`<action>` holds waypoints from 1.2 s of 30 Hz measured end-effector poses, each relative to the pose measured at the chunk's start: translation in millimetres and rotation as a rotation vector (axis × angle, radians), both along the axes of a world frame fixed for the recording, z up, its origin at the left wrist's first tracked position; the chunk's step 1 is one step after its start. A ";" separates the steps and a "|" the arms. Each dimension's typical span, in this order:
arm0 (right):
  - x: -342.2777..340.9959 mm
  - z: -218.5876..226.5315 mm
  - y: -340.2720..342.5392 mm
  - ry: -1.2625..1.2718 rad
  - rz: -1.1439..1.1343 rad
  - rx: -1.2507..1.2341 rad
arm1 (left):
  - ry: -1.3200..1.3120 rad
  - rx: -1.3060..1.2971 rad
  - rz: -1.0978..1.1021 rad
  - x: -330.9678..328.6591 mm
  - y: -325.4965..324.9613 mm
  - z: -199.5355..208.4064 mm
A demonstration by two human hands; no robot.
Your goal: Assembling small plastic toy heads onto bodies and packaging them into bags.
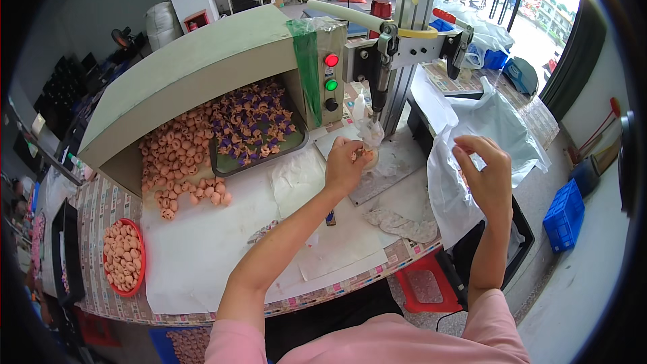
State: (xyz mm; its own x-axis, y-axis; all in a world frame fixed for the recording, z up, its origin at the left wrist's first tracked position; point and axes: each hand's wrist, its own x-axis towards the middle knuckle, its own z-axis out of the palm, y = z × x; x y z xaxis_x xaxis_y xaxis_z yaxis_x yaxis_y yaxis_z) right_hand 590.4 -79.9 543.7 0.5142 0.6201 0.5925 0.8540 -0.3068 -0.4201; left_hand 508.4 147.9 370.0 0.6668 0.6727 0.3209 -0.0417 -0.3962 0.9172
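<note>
At the desk (202, 256), we are pinching a small peach-coloured piece (359, 155) in our left hand (345, 168) under the press nozzle (377, 104), our right hand (486, 178) hovering half-spread, its grip holding nothing, by a plastic bag (499, 121).

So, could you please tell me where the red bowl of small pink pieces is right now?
In the head view, the red bowl sits at the table's near left edge, on the person's left, below the loose pile of pink pieces spilling from the beige hood.

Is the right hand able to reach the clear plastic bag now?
Probably yes: the right hand hangs just in front of the clear plastic bag, fingers loosely curled, and nothing lies between them.
</note>
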 end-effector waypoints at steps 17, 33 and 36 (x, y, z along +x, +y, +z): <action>44.7 116.5 195.1 0.358 0.445 0.174 | -0.032 0.149 0.025 -3.0 -18.3 0.2; -73.6 -78.1 62.1 0.334 0.312 0.630 | -0.185 -1.201 -0.195 -141.7 -6.2 53.1; -103.4 -133.5 66.8 0.291 0.483 0.004 | -0.368 -1.346 -0.314 -193.7 -8.0 45.8</action>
State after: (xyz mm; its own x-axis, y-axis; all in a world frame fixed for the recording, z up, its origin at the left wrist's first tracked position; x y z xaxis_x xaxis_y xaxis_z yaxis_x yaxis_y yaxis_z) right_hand 487.0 -13.1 410.2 0.3148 0.8239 0.4713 0.7459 0.0923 -0.6596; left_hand 314.7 139.9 415.8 0.8628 0.4410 -0.2472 -0.2770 0.8214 0.4986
